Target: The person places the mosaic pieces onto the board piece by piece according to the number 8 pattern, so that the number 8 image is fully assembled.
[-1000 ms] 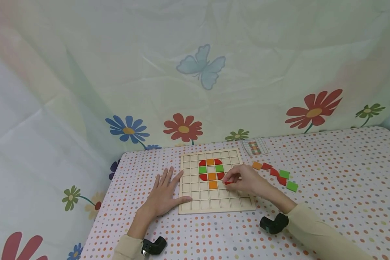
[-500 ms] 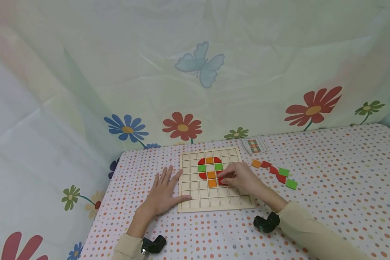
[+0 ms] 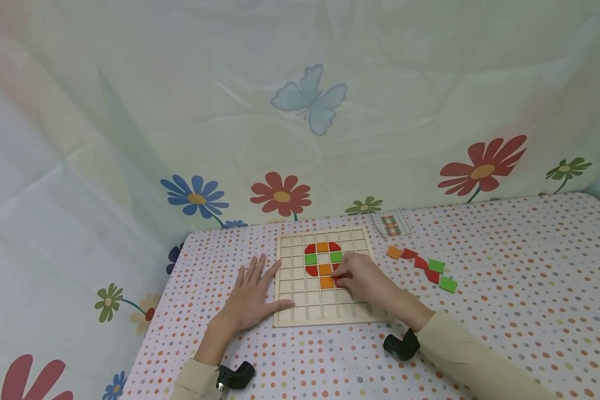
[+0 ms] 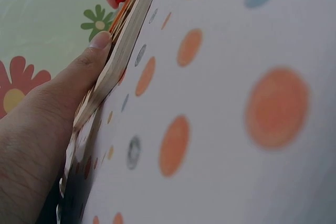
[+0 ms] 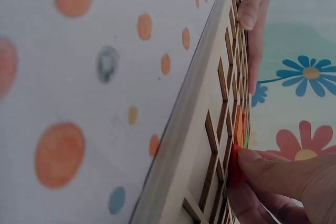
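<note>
My right hand [image 3: 366, 282] pinches a red tile [image 5: 235, 167] between thumb and fingers, low over a wooden grid board [image 3: 314, 313]. In the right wrist view the tile is tilted up from the grid, beside an orange tile [image 3: 326, 283] lying in its cell; my fingers cover much of it in the head view. Spread flat at the board's left side is my left hand [image 3: 252, 303], its thumb resting on the near left edge. On the board, red curved-corner tiles [image 3: 311, 270], orange squares and green tiles [image 3: 310, 259] ring one bare cell.
Right of the board, several loose orange, red and green tiles [image 3: 436, 265] lie in a slanting row. A printed pattern card [image 3: 391, 225] lies behind the board's far right corner. The table has a dotted cloth [image 3: 520, 266]; a flowered curtain [image 3: 405, 111] hangs behind.
My right hand has moved a little left with the red tile, bringing it down to the cell beside the lower orange square. The left hand keeps its place.
</note>
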`<action>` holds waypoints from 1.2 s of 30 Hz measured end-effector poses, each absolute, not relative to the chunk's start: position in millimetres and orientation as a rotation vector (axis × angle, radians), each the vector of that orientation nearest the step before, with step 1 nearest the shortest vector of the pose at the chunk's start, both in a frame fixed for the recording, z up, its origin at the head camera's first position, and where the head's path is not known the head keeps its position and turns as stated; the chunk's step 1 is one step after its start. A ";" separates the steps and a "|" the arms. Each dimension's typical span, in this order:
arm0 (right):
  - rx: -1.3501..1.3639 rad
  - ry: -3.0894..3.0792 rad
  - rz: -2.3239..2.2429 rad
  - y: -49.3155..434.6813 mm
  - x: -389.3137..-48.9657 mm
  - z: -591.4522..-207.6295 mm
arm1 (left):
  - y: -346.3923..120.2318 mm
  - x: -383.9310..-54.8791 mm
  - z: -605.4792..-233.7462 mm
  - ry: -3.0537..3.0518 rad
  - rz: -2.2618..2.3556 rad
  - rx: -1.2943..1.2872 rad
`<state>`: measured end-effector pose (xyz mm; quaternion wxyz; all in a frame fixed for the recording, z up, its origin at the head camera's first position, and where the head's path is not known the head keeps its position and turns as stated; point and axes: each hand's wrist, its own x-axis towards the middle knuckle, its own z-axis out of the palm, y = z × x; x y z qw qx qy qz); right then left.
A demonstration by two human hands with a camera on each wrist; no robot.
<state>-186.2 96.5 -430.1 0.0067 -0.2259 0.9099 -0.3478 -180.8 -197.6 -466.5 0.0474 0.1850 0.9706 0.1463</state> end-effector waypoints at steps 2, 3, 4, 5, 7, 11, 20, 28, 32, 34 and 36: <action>-0.707 2.871 -1.059 95.2 -185.0 -431.1 | -197.5 -181.1 -467.3 2.963 0.443 0.565; -0.699 2.877 -1.052 94.7 -184.3 -431.2 | -197.4 -181.2 -467.4 2.966 0.442 0.565; -0.700 2.882 -1.047 94.5 -183.7 -431.4 | -197.3 -181.2 -467.5 2.966 0.440 0.564; -0.690 2.883 -1.051 94.3 -183.2 -431.7 | -197.3 -181.3 -467.7 2.967 0.436 0.563; -0.691 2.898 -1.044 94.9 -182.3 -432.3 | -196.9 -181.3 -467.5 2.966 0.431 0.561; -0.675 2.924 -1.034 95.3 -180.9 -432.7 | -196.7 -181.1 -467.8 2.964 0.425 0.563; -0.651 2.944 -1.034 96.9 -178.8 -432.2 | -197.6 -181.3 -468.5 2.965 0.441 0.567; -0.671 2.862 -1.260 128.1 -174.2 -435.2 | -198.1 -181.0 -470.9 2.963 0.435 0.572; -0.605 2.949 -1.233 157.0 -177.5 -432.7 | -197.8 -180.9 -471.1 2.964 0.418 0.559; -0.574 2.984 -1.206 173.7 -181.0 -429.5 | -197.6 -180.5 -470.3 2.968 0.424 0.562; -0.538 2.993 -1.176 190.3 -185.3 -426.7 | -197.6 -180.7 -469.7 2.970 0.427 0.562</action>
